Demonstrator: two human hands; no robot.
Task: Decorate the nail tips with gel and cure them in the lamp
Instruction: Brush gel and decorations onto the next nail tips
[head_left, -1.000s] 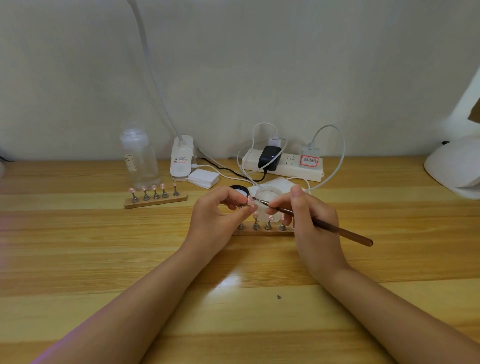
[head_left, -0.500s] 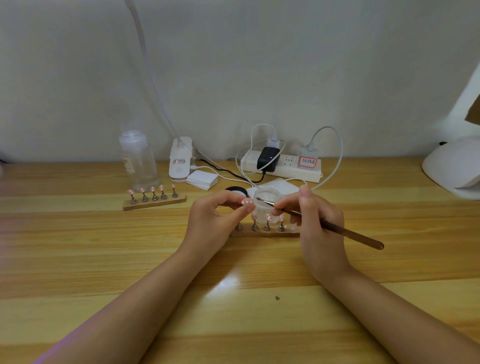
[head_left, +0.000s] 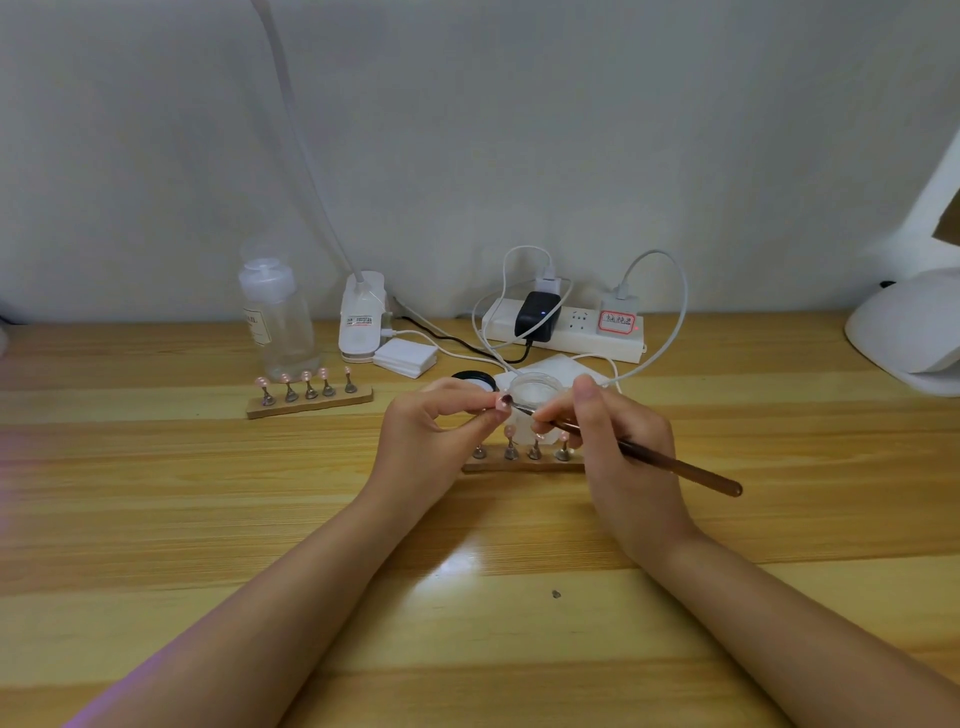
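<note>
**Brush tip laid against a nail tip held over the stand**

Nearest the camera, two bare forearms are stretched forward across the wooden table (head_left: 156, 519). The left hand (head_left: 426, 441) is curled, and a pink nail tip (head_left: 503, 401) is pinched between its thumb and forefinger, raised just above the table. The right hand (head_left: 618, 447) is closed round a brown-handled brush (head_left: 670, 462), which is held like a pen; its fine end is set against the pinched nail tip, while the handle is angled out to the right.

Just behind and partly hidden by the hands, a wooden stand (head_left: 519, 465) is seen, with pink nail tips on small metal holders. A clear jar (head_left: 537, 389) and a black lid (head_left: 472, 376) are placed just beyond it. Farther left, a second stand (head_left: 310, 405) carries five more tips.

Towards the wall, a clear bottle (head_left: 275, 317), a white clip-on lamp base (head_left: 361, 322), a small white pad stack (head_left: 406, 357) and a white power strip (head_left: 566, 332) with plugged cables are ranged. At the far right edge, the white curing lamp (head_left: 909, 332) is partly in view, well apart from the hands
</note>
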